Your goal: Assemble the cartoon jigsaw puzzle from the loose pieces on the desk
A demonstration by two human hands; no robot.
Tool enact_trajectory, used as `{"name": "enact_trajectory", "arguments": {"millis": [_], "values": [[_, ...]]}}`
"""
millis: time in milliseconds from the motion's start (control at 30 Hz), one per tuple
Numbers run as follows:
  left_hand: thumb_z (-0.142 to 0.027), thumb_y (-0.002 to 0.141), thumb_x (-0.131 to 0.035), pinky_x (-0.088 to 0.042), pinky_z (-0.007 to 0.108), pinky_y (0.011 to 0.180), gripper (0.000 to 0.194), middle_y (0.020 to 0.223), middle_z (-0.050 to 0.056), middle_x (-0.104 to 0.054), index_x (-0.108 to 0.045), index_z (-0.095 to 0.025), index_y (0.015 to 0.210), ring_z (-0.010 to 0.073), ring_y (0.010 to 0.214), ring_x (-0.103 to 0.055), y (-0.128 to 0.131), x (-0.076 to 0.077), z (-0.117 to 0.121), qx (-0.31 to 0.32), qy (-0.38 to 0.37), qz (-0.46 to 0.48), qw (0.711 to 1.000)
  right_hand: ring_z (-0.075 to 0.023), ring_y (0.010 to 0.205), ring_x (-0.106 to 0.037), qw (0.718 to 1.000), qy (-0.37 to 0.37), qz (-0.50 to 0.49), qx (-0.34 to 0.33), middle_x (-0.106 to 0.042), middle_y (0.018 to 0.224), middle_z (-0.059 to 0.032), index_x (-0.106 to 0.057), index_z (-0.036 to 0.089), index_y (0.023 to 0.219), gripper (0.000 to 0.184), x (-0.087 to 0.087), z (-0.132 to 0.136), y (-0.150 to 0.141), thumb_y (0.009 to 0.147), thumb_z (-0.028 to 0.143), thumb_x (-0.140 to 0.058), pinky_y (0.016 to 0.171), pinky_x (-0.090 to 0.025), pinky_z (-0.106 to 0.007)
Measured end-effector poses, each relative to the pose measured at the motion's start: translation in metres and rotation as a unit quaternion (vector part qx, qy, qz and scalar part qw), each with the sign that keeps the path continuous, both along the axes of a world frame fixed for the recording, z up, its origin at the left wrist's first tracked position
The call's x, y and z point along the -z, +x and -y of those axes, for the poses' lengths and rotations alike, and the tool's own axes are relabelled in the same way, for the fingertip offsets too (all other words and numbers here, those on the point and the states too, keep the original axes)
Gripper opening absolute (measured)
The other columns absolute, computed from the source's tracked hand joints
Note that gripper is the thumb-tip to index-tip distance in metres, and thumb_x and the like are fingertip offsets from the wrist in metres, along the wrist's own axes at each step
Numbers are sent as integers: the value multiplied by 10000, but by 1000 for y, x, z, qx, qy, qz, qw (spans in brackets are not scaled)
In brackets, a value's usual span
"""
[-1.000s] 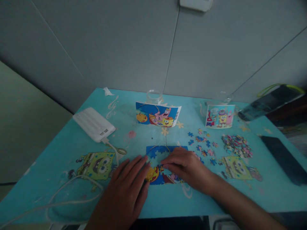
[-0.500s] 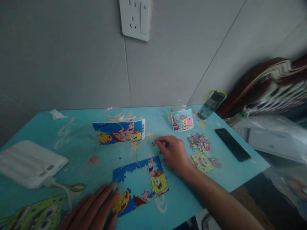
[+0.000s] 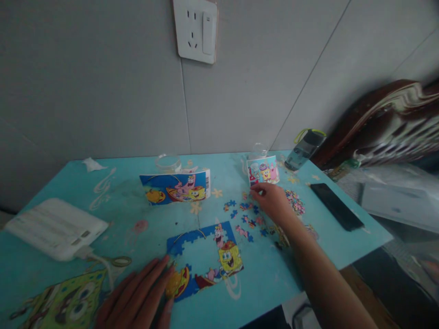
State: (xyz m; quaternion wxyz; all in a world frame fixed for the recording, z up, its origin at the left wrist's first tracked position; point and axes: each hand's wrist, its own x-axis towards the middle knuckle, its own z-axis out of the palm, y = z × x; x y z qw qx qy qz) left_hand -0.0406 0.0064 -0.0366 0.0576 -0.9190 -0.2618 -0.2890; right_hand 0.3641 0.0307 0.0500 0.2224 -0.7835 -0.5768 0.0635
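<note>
A partly assembled jigsaw puzzle (image 3: 230, 260) lies on the blue table, its blue border and cartoon figures joined around a gap in the middle. My left hand (image 3: 139, 292) rests with fingers stretched out at the puzzle's left edge, beside the burger picture. Loose jigsaw pieces (image 3: 244, 219) are scattered to the right of the puzzle. Over their far side is my right hand (image 3: 270, 201), thumb and forefinger pinched together just below the small picture card (image 3: 263, 170). Whatever is between those fingertips is too small to make out. My right forearm covers some of the pieces.
Behind the puzzle stands a larger picture card (image 3: 176, 188), with a clear round container (image 3: 168, 163) at its back. A heap of small pieces (image 3: 295, 202), a black phone (image 3: 336, 206) and a bottle (image 3: 304, 150) are at right. A white power bank (image 3: 56, 228) with cable lies left.
The view has swung to the right. My right hand has left the puzzle, passed over the near loose pieces and moved farther right and away. My left hand stays at the puzzle's left edge.
</note>
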Motion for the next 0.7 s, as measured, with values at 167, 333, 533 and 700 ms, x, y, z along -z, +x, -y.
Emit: {"name": "enact_trajectory", "arguments": {"millis": [167, 333, 533, 700], "values": [[-350, 934, -601, -353, 430, 1143, 527, 1507, 59, -530, -535, -196, 1433, 279, 1351, -500, 7, -21, 13, -42, -55, -59, 996, -207, 760, -677, 998, -69, 1, -15, -765, 882, -60, -766, 198, 940, 179, 6, 2, 18, 855, 339, -695, 679, -460, -304], [-275, 964, -549, -361, 494, 1157, 487, 1536, 47, -495, -505, -208, 1444, 275, 1401, -449, 17, -43, 25, -84, -125, -99, 984, -221, 759, -689, 997, -75, 4, -22, -766, 873, -66, -756, 191, 1006, 248, 18, -3, 24, 841, 363, -689, 677, -476, -320], [-252, 984, -512, -374, 524, 1161, 441, 1548, 52, -476, -518, -197, 1422, 267, 1426, -418, 21, -52, 28, -100, -159, -95, 978, -256, 755, -705, 995, -95, -22, -20, -768, 858, -76, -767, 192, 1045, 312, 21, -4, 32, 831, 405, -688, 695, -497, -367], [-257, 999, -499, -385, 522, 1156, 399, 1521, 52, -510, -549, -196, 1391, 268, 1412, -436, 24, -56, 29, -104, -179, -65, 976, -254, 709, -685, 997, -82, -4, -1, -752, 810, -66, -766, 211, 953, 274, 14, -1, 26, 843, 446, -679, 671, -493, -378]]}}
